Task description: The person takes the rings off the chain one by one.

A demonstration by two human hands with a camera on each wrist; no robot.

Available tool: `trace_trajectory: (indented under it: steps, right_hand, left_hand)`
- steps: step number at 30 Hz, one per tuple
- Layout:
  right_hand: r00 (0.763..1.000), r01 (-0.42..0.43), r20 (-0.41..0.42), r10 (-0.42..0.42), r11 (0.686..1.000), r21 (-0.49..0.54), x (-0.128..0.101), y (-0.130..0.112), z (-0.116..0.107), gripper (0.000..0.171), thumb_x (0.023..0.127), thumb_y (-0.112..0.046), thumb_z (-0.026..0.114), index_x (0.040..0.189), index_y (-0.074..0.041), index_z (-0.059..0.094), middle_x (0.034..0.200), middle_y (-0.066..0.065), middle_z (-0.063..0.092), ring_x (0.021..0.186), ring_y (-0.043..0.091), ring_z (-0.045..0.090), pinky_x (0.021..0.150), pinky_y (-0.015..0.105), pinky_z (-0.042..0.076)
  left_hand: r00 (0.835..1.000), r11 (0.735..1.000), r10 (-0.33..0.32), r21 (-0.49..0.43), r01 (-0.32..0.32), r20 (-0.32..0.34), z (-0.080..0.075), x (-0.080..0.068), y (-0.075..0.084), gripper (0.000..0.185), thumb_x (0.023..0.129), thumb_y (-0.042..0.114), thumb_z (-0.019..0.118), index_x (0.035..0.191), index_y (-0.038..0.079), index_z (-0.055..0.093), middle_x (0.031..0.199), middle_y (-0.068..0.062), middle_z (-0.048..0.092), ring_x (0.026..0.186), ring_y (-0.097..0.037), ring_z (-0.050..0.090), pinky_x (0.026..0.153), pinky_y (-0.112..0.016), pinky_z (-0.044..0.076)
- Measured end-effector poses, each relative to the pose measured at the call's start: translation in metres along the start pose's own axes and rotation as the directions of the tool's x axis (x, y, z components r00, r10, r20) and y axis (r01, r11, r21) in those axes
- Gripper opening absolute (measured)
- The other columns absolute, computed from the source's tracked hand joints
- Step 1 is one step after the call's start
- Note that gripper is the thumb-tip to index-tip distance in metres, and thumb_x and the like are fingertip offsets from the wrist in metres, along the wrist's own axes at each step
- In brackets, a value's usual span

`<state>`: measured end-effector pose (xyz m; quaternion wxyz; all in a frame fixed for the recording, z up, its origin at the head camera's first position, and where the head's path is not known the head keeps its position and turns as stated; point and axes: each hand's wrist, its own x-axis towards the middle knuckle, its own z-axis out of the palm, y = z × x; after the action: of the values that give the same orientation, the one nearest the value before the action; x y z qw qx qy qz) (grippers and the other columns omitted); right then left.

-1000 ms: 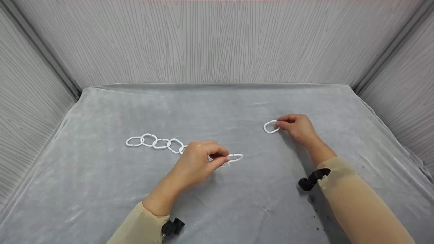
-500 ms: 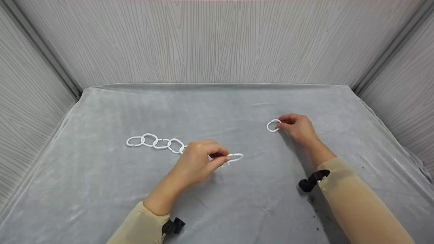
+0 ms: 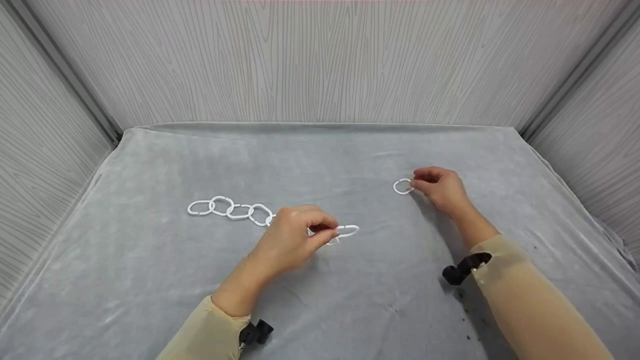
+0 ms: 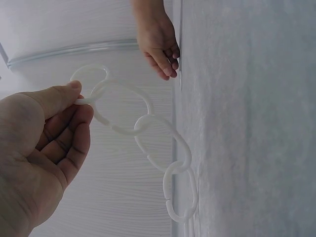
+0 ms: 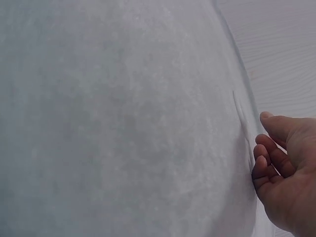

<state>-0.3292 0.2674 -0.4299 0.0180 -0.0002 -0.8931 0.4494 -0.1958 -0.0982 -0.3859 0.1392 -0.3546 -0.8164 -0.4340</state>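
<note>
A chain of several white plastic links (image 3: pixel 251 212) stretches across the grey cloth at centre left. My left hand (image 3: pixel 295 240) pinches it near its right end between thumb and fingertips. In the left wrist view, the held part of the chain (image 4: pixel 143 122) is lifted and slopes down toward the cloth. One separate white link (image 3: pixel 402 193) lies at the right of the head view. Beside it is my right hand (image 3: pixel 441 189), its thumb overlapping the link's edge from above. The right wrist view shows that hand's thumb (image 5: pixel 276 123) apart from its loosely bent fingers, nothing between them.
A grey cloth (image 3: pixel 350 165) covers the table. Pale wood-grain panels (image 3: pixel 320 60) stand at the back and both sides. Small dark specks (image 3: pixel 468 337) mark the cloth near the right forearm.
My right hand has let go of the single link, which shifted slightly right and now lies on the cloth. The left hand holds the chain in the same place.
</note>
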Motion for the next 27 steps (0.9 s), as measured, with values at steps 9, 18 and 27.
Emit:
trace_trajectory:
  steps: [9, 18, 27]
  right_hand:
    - [0.998, 0.056, -0.022, -0.054, 0.992, 0.116, -0.011, -0.018, -0.003, 0.041, 0.098, -0.017, 0.079, 0.133, 0.003, 0.070, 0.124, 0.016, 0.074, 0.102, 0.007, 0.066, 0.084, 0.016, 0.051]
    - [0.990, 0.138, -0.012, -0.141, 0.949, 0.283, -0.036, -0.053, -0.001, 0.037, 0.097, -0.016, 0.081, 0.129, 0.000, 0.072, 0.110, -0.001, 0.077, 0.103, 0.011, 0.071, 0.090, 0.020, 0.055]
    - [0.966, 0.219, 0.037, -0.257, 0.883, 0.415, -0.072, -0.085, 0.005, 0.031, 0.095, -0.010, 0.082, 0.124, -0.001, 0.075, 0.111, 0.007, 0.078, 0.106, 0.021, 0.073, 0.094, 0.030, 0.058]
  left_hand:
    - [1.000, 1.000, 0.006, 0.000, -0.006, 0.009, 0.001, 0.000, -0.001, 0.002, 0.093, 0.004, 0.080, 0.094, 0.003, 0.082, 0.087, -0.003, 0.075, 0.079, -0.013, 0.070, 0.071, -0.029, 0.060]
    - [1.000, 0.999, 0.021, -0.028, -0.021, 0.000, 0.001, 0.000, -0.001, 0.003, 0.094, 0.004, 0.079, 0.093, 0.003, 0.081, 0.087, -0.002, 0.075, 0.078, -0.013, 0.070, 0.071, -0.030, 0.059]
    - [1.000, 0.999, 0.010, -0.036, -0.011, -0.006, 0.000, 0.000, -0.002, 0.003, 0.094, 0.005, 0.079, 0.093, 0.003, 0.081, 0.087, -0.002, 0.075, 0.078, -0.012, 0.070, 0.070, -0.032, 0.060]
